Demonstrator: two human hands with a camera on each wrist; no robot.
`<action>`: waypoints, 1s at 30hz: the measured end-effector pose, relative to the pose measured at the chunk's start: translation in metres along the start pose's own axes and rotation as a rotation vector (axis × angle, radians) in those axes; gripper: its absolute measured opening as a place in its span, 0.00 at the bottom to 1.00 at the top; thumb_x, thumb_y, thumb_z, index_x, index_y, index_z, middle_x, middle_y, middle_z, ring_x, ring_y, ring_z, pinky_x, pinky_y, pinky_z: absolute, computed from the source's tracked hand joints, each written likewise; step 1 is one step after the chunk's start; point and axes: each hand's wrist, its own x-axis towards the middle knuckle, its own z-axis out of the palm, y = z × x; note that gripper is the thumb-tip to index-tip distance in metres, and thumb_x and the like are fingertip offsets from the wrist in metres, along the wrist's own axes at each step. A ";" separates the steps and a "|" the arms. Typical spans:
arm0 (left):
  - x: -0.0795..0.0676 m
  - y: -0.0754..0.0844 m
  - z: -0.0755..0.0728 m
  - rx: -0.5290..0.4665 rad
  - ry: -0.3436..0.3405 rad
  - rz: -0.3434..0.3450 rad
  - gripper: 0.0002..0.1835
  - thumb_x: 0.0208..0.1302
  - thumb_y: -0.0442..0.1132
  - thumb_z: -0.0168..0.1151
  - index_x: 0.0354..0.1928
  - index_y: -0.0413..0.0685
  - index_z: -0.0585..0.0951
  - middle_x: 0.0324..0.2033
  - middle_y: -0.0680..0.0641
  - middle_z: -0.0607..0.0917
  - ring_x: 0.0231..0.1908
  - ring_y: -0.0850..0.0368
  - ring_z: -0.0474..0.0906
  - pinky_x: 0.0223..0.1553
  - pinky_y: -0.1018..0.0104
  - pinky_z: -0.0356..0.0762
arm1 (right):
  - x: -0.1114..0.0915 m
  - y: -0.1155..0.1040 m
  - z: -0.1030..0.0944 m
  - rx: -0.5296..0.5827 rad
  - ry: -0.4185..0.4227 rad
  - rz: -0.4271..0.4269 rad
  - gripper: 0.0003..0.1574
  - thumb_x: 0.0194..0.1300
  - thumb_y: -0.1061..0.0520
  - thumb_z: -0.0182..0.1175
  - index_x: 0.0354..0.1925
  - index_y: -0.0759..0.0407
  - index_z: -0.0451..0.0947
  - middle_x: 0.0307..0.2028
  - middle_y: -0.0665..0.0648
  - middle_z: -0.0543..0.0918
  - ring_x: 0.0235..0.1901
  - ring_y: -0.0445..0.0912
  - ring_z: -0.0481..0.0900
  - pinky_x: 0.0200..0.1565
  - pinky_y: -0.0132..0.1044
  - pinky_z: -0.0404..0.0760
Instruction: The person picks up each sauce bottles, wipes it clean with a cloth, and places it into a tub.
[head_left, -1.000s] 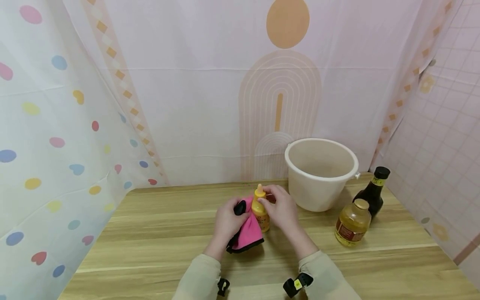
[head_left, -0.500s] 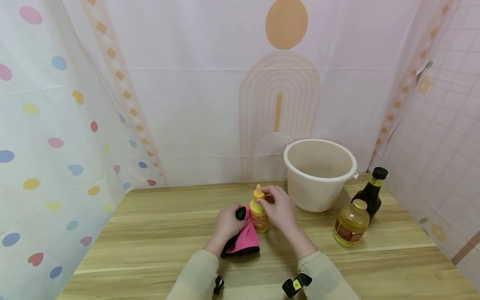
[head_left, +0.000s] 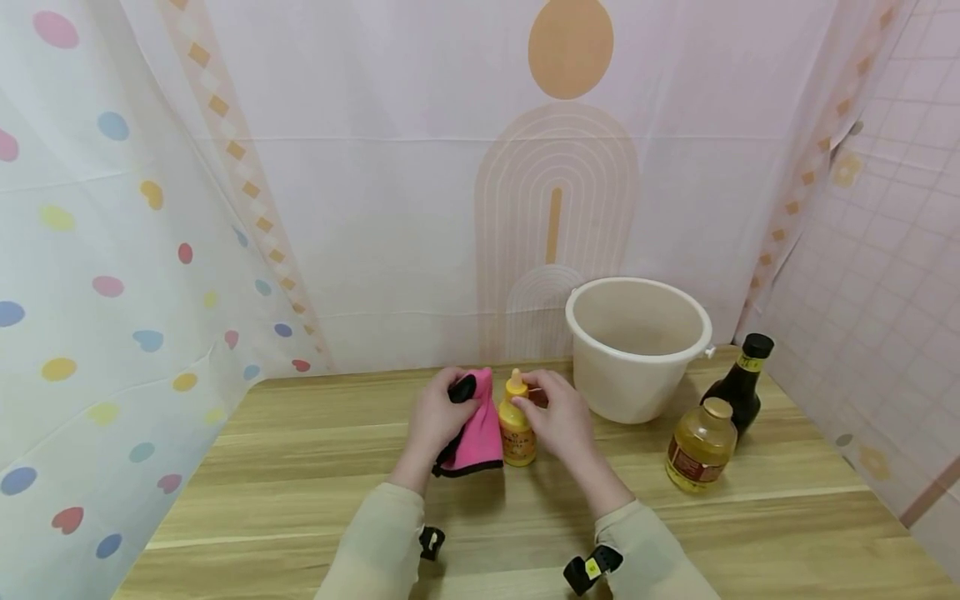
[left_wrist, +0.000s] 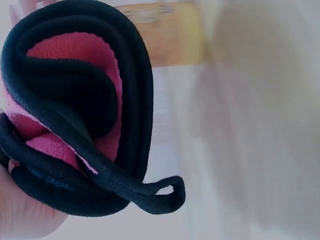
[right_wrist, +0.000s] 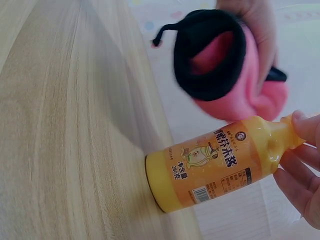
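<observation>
A yellow squeeze bottle (head_left: 517,435) with an orange label stands upright on the wooden table. My right hand (head_left: 561,417) pinches it at the neck, just under the pointed cap; thumb and fingers show there in the right wrist view. Bunched in my left hand (head_left: 441,417) is a pink cloth (head_left: 480,433) with black edging, held above the table at the bottle's left side. The left wrist view shows the folded cloth (left_wrist: 75,47) up close with a small black loop, and part of the bottle (left_wrist: 170,35) behind it.
A large cream bucket (head_left: 633,387) stands behind and right of my right hand. Farther right are a round jar-like bottle (head_left: 701,450) of yellowish liquid and a dark bottle (head_left: 738,392) with a black cap. Patterned curtains (head_left: 375,208) close off the back and sides.
My left hand first drew the cloth down and away from the bottle's side, then lifted it up and left. My right hand keeps its hold on the bottle's neck.
</observation>
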 end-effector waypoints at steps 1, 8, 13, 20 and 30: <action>0.001 0.004 -0.003 -0.008 0.014 0.011 0.18 0.53 0.33 0.73 0.47 0.44 0.82 0.43 0.41 0.86 0.45 0.44 0.81 0.48 0.46 0.77 | 0.000 0.000 0.000 0.004 0.000 -0.001 0.16 0.60 0.59 0.71 0.46 0.59 0.82 0.42 0.56 0.83 0.41 0.49 0.84 0.43 0.41 0.83; 0.000 0.026 -0.012 -0.016 0.066 0.063 0.19 0.51 0.35 0.74 0.47 0.47 0.84 0.41 0.43 0.87 0.43 0.45 0.82 0.46 0.47 0.78 | 0.000 0.000 0.000 0.000 0.005 -0.024 0.16 0.59 0.60 0.71 0.46 0.59 0.82 0.41 0.57 0.83 0.41 0.49 0.84 0.42 0.39 0.83; -0.005 0.036 -0.009 -0.046 0.066 0.092 0.18 0.51 0.34 0.74 0.47 0.47 0.84 0.40 0.44 0.87 0.42 0.46 0.82 0.46 0.48 0.78 | 0.000 0.000 0.000 0.002 0.004 -0.031 0.15 0.59 0.61 0.71 0.45 0.59 0.82 0.41 0.57 0.83 0.40 0.50 0.84 0.42 0.42 0.83; -0.008 0.037 0.001 -0.066 0.059 0.136 0.16 0.52 0.31 0.73 0.45 0.47 0.84 0.40 0.44 0.87 0.42 0.47 0.82 0.45 0.49 0.79 | 0.000 0.001 0.000 0.009 0.024 -0.063 0.14 0.58 0.62 0.72 0.44 0.59 0.82 0.40 0.57 0.83 0.39 0.50 0.84 0.41 0.42 0.83; -0.012 0.032 0.007 -0.038 0.037 0.126 0.15 0.53 0.32 0.73 0.43 0.48 0.84 0.40 0.44 0.87 0.40 0.47 0.81 0.44 0.49 0.79 | -0.001 0.002 0.000 0.031 0.030 -0.078 0.16 0.57 0.61 0.72 0.44 0.60 0.82 0.40 0.59 0.83 0.39 0.52 0.85 0.41 0.45 0.83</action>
